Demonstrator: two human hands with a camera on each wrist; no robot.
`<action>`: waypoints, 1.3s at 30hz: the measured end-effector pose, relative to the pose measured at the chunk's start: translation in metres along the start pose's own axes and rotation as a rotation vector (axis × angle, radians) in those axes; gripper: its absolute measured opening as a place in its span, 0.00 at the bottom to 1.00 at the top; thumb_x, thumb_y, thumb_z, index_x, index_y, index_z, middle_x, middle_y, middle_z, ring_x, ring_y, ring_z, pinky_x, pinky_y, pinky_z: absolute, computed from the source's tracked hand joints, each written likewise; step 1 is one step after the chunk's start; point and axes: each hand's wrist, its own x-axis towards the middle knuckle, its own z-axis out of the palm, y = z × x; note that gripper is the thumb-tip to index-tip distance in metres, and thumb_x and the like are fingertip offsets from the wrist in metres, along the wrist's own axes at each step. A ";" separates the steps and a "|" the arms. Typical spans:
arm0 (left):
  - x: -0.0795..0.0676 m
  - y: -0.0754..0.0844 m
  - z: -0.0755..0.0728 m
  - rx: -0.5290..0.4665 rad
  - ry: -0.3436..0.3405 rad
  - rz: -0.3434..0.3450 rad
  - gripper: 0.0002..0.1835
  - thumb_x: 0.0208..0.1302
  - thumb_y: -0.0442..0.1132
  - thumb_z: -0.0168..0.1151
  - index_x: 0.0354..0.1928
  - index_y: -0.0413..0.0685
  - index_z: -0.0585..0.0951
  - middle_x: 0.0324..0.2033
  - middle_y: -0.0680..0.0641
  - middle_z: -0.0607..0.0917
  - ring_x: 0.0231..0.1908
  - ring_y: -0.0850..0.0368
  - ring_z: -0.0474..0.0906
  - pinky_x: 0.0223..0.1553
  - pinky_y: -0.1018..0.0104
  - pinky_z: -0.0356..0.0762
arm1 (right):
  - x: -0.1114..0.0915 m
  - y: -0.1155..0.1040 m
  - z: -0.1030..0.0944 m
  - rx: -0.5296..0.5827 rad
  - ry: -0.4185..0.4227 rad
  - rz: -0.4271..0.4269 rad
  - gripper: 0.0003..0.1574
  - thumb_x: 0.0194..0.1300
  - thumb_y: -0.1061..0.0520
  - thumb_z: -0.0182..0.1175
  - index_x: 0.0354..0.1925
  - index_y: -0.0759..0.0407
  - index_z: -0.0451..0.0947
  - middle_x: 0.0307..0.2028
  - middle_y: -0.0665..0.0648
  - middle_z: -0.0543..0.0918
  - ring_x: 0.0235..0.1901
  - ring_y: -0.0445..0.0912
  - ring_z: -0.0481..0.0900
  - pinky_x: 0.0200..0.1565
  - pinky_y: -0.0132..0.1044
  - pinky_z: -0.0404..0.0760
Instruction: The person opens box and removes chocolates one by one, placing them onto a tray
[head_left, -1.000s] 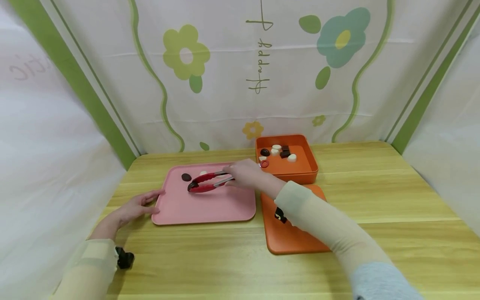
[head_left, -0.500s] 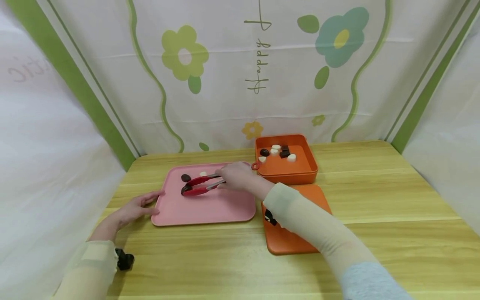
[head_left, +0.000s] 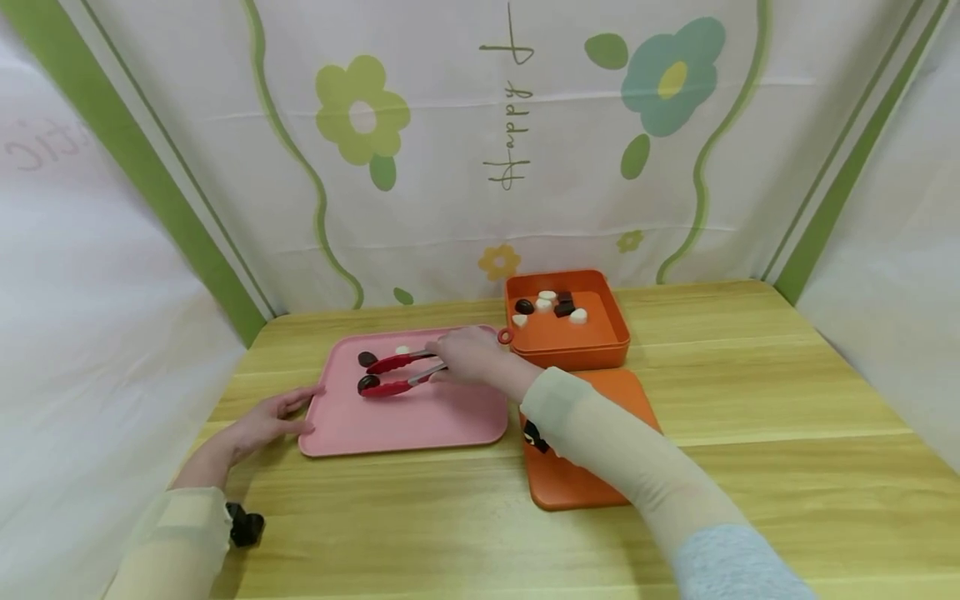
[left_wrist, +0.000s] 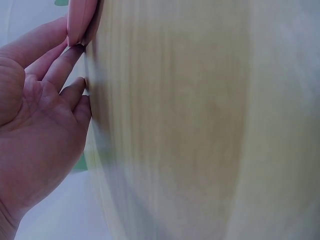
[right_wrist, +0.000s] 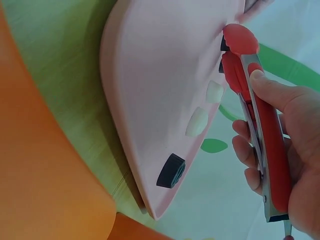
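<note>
My right hand point(head_left: 468, 354) grips red-tipped metal tongs point(right_wrist: 272, 155) over a pink tray point(head_left: 420, 425). The tongs' red arms stand apart, tips low at a dark brown oval chocolate point(head_left: 368, 384). Another dark oval chocolate point(head_left: 367, 358) lies just behind on the tray. In the right wrist view, two white chocolates point(right_wrist: 197, 121) and a dark patterned chocolate point(right_wrist: 171, 171) lie along the tray's far side. The left hand point(head_left: 262, 425) touches the tray's left edge, its thumb and fingers spread and fairly straight; in the left wrist view its fingertips meet the tray rim.
An orange box point(head_left: 573, 358) at the back right holds several white and dark chocolates. Before it lies a flat orange lid point(head_left: 577, 487), partly under the right forearm. All stand on a wooden table point(head_left: 405, 525), with a printed fabric backdrop point(head_left: 450, 150) behind.
The tongs have moved left and slightly towards me with the dark oval chocolate, and their arms have spread a little wider. The left hand stays at the tray edge.
</note>
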 end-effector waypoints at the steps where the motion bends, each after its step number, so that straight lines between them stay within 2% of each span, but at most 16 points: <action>1: 0.000 0.000 0.000 0.001 0.001 -0.003 0.41 0.63 0.37 0.66 0.73 0.35 0.57 0.71 0.30 0.52 0.70 0.31 0.41 0.66 0.35 0.39 | -0.001 0.000 0.000 0.000 0.002 -0.002 0.22 0.62 0.37 0.64 0.46 0.49 0.80 0.30 0.43 0.80 0.32 0.40 0.77 0.34 0.36 0.76; 9: -0.004 0.002 0.000 0.013 0.008 -0.018 0.42 0.63 0.39 0.66 0.73 0.37 0.57 0.71 0.29 0.52 0.70 0.29 0.41 0.64 0.31 0.38 | -0.015 0.010 -0.004 0.040 0.037 0.002 0.26 0.62 0.37 0.64 0.52 0.50 0.80 0.34 0.45 0.82 0.32 0.41 0.77 0.31 0.36 0.76; 16: -0.006 0.000 0.000 0.017 0.011 0.000 0.42 0.63 0.38 0.66 0.73 0.36 0.55 0.70 0.29 0.53 0.70 0.30 0.42 0.64 0.31 0.39 | -0.032 0.022 -0.014 0.044 0.049 0.020 0.31 0.63 0.37 0.63 0.60 0.47 0.75 0.27 0.44 0.78 0.26 0.41 0.74 0.25 0.34 0.72; 20: -0.007 -0.002 0.000 0.007 0.009 0.002 0.42 0.63 0.37 0.66 0.73 0.35 0.55 0.70 0.30 0.53 0.70 0.30 0.41 0.64 0.31 0.37 | -0.043 0.028 -0.019 0.052 0.037 0.032 0.37 0.64 0.36 0.62 0.67 0.46 0.70 0.38 0.48 0.84 0.28 0.42 0.74 0.25 0.33 0.72; 23: -0.006 -0.003 0.001 0.001 0.008 0.002 0.42 0.63 0.37 0.66 0.73 0.35 0.56 0.70 0.29 0.53 0.70 0.30 0.41 0.64 0.31 0.38 | -0.053 0.033 -0.022 0.040 0.052 0.018 0.40 0.64 0.35 0.61 0.69 0.47 0.68 0.48 0.50 0.84 0.27 0.42 0.75 0.25 0.34 0.72; 27: -0.005 -0.001 0.001 0.002 0.005 0.008 0.41 0.64 0.37 0.65 0.73 0.34 0.56 0.70 0.29 0.52 0.70 0.30 0.41 0.64 0.31 0.38 | -0.069 0.040 -0.026 0.035 0.073 0.005 0.41 0.63 0.35 0.62 0.69 0.49 0.68 0.39 0.48 0.85 0.25 0.41 0.75 0.25 0.35 0.71; 31: -0.005 0.000 0.001 0.007 0.002 0.018 0.41 0.64 0.37 0.65 0.73 0.33 0.55 0.70 0.28 0.52 0.70 0.31 0.41 0.65 0.33 0.40 | -0.080 0.047 -0.027 0.053 0.080 0.008 0.40 0.63 0.37 0.63 0.69 0.48 0.68 0.29 0.47 0.80 0.25 0.42 0.72 0.21 0.33 0.68; 35: -0.004 0.000 0.001 0.018 0.004 0.023 0.41 0.64 0.37 0.65 0.73 0.33 0.56 0.70 0.29 0.53 0.70 0.31 0.43 0.65 0.35 0.42 | -0.090 0.053 -0.026 0.058 0.097 0.016 0.41 0.62 0.38 0.64 0.69 0.49 0.68 0.44 0.50 0.84 0.24 0.42 0.71 0.17 0.32 0.63; 37: -0.002 -0.001 0.001 0.020 0.004 0.024 0.41 0.64 0.37 0.65 0.73 0.34 0.56 0.70 0.29 0.53 0.70 0.31 0.43 0.64 0.34 0.42 | -0.095 0.057 -0.027 0.064 0.100 0.027 0.42 0.62 0.38 0.64 0.70 0.49 0.67 0.41 0.53 0.85 0.23 0.43 0.72 0.17 0.32 0.61; 38: -0.002 0.000 0.002 0.019 0.002 0.024 0.41 0.64 0.37 0.65 0.73 0.34 0.56 0.70 0.29 0.53 0.70 0.31 0.43 0.64 0.33 0.42 | -0.097 0.058 -0.027 0.058 0.111 0.034 0.42 0.62 0.38 0.64 0.70 0.48 0.67 0.46 0.54 0.85 0.24 0.43 0.74 0.17 0.33 0.61; 39: -0.001 0.000 0.002 0.017 0.000 0.024 0.41 0.63 0.37 0.65 0.73 0.34 0.56 0.70 0.29 0.53 0.70 0.31 0.43 0.64 0.33 0.41 | -0.100 0.060 -0.028 0.057 0.121 0.037 0.41 0.62 0.38 0.65 0.69 0.49 0.69 0.46 0.54 0.85 0.25 0.43 0.75 0.18 0.33 0.63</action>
